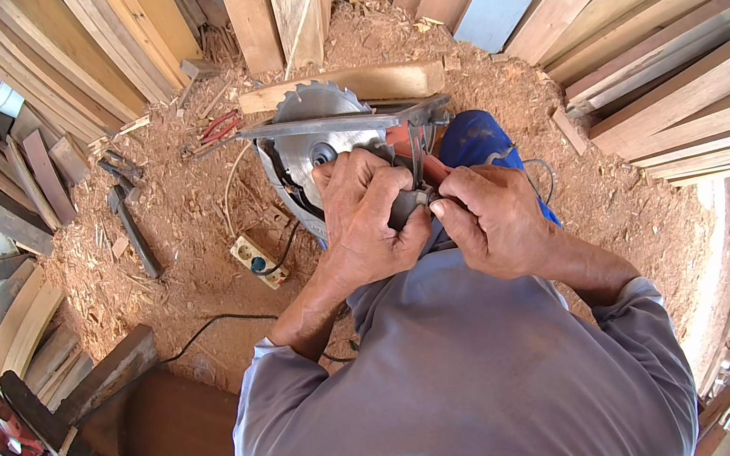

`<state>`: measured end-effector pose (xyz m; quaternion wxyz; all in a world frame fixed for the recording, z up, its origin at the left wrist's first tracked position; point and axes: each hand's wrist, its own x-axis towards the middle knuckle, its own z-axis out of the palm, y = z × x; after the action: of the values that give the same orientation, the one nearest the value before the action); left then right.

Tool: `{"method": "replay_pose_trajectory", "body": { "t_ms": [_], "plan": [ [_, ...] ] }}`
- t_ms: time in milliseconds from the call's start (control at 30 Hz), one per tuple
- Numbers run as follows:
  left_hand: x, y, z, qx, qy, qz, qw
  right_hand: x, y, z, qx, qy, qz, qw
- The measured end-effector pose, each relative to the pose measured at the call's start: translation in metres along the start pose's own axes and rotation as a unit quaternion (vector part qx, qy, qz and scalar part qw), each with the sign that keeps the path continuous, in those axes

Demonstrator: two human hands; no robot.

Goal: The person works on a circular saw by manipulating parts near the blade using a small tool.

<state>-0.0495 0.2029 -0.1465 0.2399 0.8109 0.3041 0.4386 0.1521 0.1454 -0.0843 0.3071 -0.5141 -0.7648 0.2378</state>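
A circular saw (301, 171) rests at my legs, its toothed blade (316, 109) pointing up and its metal base plate (272, 131) level below the blade's top. My left hand (361, 214) grips a dark part of the saw's underside in front of the blade hub (323, 157). My right hand (490, 222) is closed with thumb and forefinger at a small metal fitting (425, 197) beside the saw's orange body (433, 171). What exactly the fingers pinch there is partly hidden. A short wooden beam (398, 80) lies just behind the saw.
Sawdust covers the floor (617, 234). At left lie red-handled pliers (219, 132), a hammer (134, 233) and a power strip (258, 260) with cables. Stacked boards (672, 99) surround the area. A dark wooden piece (118, 366) with a red tool (18, 436) stands at lower left.
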Motion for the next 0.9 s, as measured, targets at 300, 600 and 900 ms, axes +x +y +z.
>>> {"method": "replay_pose_trajectory", "body": {
  "t_ms": [300,600,900],
  "plan": [
    [0.002,-0.002,0.001,0.002,-0.003,0.002,1.000,0.005,-0.009,-0.005,0.159,-0.042,0.180,0.970],
    [0.002,0.000,0.000,0.000,-0.005,-0.002,1.000,0.008,0.002,-0.003,0.452,-0.087,0.375,0.805],
    [-0.011,-0.002,-0.001,-0.018,0.004,0.005,1.000,0.002,-0.002,-0.007,0.154,-0.100,0.152,0.971]
  ]
}}
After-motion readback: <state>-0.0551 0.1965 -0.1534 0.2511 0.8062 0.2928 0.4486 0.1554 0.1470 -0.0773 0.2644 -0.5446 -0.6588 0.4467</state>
